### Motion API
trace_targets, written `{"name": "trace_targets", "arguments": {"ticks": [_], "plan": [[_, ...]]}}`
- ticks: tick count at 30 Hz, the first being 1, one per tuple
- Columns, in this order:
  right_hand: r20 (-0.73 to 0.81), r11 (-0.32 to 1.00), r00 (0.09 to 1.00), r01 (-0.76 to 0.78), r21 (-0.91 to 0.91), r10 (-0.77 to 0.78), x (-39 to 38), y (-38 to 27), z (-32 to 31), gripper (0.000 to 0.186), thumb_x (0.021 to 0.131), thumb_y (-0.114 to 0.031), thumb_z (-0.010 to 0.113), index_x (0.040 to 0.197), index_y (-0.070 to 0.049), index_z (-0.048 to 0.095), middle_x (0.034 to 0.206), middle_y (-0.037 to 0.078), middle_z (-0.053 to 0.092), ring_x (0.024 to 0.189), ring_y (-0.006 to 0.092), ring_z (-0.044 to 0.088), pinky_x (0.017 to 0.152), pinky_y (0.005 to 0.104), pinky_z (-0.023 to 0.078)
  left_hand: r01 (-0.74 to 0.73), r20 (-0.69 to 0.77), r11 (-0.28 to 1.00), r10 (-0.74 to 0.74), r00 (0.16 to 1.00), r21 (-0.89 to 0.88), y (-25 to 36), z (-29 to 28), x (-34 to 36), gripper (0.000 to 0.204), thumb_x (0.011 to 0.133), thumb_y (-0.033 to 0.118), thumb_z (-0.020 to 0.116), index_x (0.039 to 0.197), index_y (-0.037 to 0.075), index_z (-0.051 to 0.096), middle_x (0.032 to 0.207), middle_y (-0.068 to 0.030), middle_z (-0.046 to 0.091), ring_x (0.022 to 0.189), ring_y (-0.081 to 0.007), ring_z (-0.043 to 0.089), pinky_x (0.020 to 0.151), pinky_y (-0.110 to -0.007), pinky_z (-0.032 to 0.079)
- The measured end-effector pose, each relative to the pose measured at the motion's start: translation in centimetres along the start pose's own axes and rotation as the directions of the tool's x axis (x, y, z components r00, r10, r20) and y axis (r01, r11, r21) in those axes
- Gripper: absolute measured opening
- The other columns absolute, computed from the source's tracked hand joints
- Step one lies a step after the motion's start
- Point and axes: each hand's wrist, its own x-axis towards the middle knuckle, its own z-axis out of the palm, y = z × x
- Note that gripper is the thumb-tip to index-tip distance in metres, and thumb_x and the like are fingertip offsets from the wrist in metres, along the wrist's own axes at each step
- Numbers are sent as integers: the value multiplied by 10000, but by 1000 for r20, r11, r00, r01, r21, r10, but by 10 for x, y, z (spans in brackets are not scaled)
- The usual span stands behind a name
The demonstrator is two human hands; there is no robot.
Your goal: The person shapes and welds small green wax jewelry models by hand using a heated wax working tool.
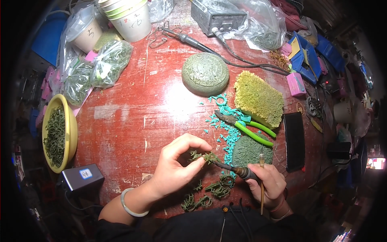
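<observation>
My left hand (180, 161) pinches a small dark green branching wax piece (209, 157) between thumb and fingertips. My right hand (269, 183) is closed round the dark handle of a soldering iron (242, 171), whose tip meets or nearly meets that piece. A thin brown stick-like tool (262, 189) stands upright between the same fingers. Below the hands lie several dark green ring-like pieces (219, 188). Beyond them small teal bits (231, 141) are strewn, with teal rings (220, 100) farther off. Green-handled pliers (252, 129) rest across the teal bits.
A round green block (204, 73), a yellow-green spongy block (259, 98) and a dark green one (254, 150) sit on the red table (129, 137). At left are a yellow bowl (72, 135) and a grey box (82, 178). Another iron (193, 41) lies near a control box (219, 18).
</observation>
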Motion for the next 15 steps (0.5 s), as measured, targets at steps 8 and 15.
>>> {"name": "trace_targets", "arguments": {"ticks": [8,15], "plan": [[-262,968,952,-202,-145,159,-2,2,1,310,935,-15,678,1235,61,644,1028,200,654,895,338,667,794,378,550,45,-14,999,-45,999,-30,0,0,-2,260,835,-58,678,1087,7,689,1065,-75,692,1035,-172,655,947,-316,505],[-322,902,905,-360,-237,277,2,12,-5,314,962,52,608,1276,58,613,1071,197,644,946,333,667,827,373,534,58,-32,994,-61,998,-88,0,3,-2,277,859,-47,682,1130,11,675,1094,-62,678,1065,-152,633,961,-306,491]]}}
